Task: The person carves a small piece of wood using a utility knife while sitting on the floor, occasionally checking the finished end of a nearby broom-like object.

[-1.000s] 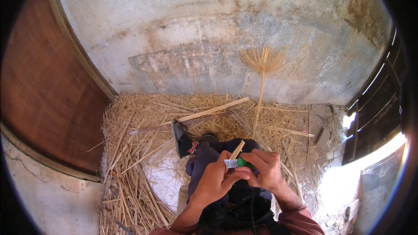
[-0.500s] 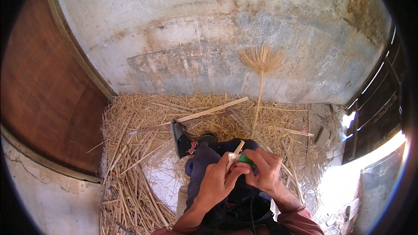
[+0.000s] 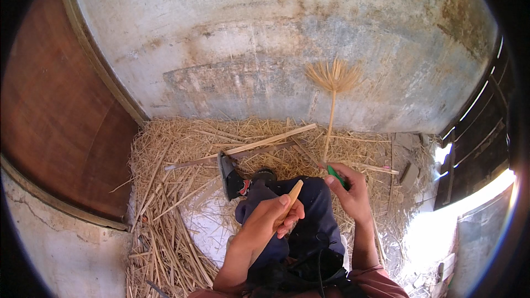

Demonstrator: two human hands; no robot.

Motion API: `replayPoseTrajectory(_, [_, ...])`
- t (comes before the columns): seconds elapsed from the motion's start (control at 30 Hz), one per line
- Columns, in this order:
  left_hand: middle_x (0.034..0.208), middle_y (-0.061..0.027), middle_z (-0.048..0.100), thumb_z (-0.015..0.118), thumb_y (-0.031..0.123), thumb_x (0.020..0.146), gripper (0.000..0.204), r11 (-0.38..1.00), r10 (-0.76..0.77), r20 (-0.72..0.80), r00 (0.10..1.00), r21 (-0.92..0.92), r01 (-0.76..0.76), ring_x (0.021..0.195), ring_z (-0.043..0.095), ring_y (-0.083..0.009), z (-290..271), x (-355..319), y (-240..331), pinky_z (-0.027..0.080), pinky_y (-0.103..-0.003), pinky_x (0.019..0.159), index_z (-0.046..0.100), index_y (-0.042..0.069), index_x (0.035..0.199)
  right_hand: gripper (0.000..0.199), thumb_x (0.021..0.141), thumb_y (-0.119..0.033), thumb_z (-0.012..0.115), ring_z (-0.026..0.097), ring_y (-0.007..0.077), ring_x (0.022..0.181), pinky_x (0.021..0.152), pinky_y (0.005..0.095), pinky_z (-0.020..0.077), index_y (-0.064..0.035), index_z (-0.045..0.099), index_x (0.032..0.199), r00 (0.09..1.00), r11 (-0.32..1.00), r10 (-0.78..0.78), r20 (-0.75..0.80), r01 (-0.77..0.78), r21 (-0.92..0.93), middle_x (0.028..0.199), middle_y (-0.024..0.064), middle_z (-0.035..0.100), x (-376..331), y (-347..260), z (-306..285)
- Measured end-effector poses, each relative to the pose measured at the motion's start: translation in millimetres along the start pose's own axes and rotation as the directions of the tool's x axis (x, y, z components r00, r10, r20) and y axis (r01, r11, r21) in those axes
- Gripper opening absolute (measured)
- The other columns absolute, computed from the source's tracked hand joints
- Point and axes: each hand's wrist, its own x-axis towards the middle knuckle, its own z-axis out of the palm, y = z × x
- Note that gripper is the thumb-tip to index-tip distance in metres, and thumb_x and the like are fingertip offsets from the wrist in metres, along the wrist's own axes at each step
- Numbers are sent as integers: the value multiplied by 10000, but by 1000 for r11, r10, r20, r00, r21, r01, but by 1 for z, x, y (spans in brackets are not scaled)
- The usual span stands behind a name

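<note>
My left hand [image 3: 268, 218] is closed around a pale bamboo strip [image 3: 296, 191]. The strip's tapered end sticks up past my thumb, above my lap. To the right, my right hand [image 3: 354, 194] grips a green-handled knife [image 3: 336, 176]; its thin blade points up and left and is hard to make out against the straw. The two hands are apart, with my dark-trousered knee [image 3: 314, 201] between and below them.
A straw broom [image 3: 334, 80] leans head-up against the stained wall [image 3: 232, 33]. Loose bamboo strips [image 3: 171, 243] lie at the left, longer sticks [image 3: 270, 139] ahead on the straw. A brown door [image 3: 72, 116] stands left, a brick [image 3: 409, 175] right.
My hands have parted. The right hand with the green-handled knife has moved up and right, off the strip. My left hand has turned, and more of the strip's tapered end shows.
</note>
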Motion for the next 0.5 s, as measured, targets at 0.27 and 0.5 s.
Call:
replayPoseTrajectory(0.27, [630,54,342,449,589,1143,522,973,-6,158,987,-229,42,476,311,-62,-25,24,0,287,-251,444,578,87,1089,342,1089,-232,677,547,58,723,648,249,444,-80,720,1392,990,844,-142,-26,107,-526,833,-43,641,27,131,-7])
replayPoseTrajectory(0.5, [603,78,323,487,614,1128,499,955,-157,241,958,-209,209,450,309,-52,-28,41,-3,269,-242,423,506,141,971,354,1100,-252,675,560,64,714,661,250,453,-4,727,1348,969,873,128,214,-212,439,836,-24,631,14,76,12])
